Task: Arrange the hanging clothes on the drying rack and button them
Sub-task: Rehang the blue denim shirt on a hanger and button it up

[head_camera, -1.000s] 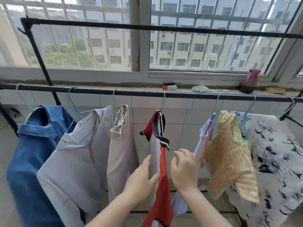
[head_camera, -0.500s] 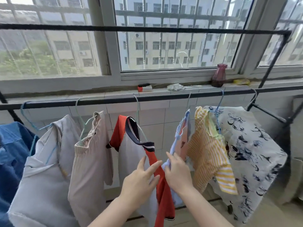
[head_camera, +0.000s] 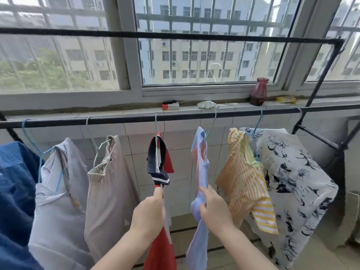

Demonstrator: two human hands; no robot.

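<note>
Along the drying rack's rail (head_camera: 126, 119), a blue shirt (head_camera: 13, 191), a grey shirt (head_camera: 58, 201) and a beige garment (head_camera: 109, 191) hang at the left. The left hand (head_camera: 149, 213) grips the red shirt (head_camera: 161, 250) just under its navy collar. Beside it, the right hand (head_camera: 214, 211) clutches the light-blue garment (head_camera: 200, 172). A yellow striped top (head_camera: 243, 188) and a floral shirt (head_camera: 296, 182) hang farther right.

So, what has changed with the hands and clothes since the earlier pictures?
The left hand, open on the red shirt before, now grips it below the navy collar. The right hand took hold of the light blue garment, and a gap has opened between the two. The yellow striped shirt and floral shirt hang on the rail as before.
</note>
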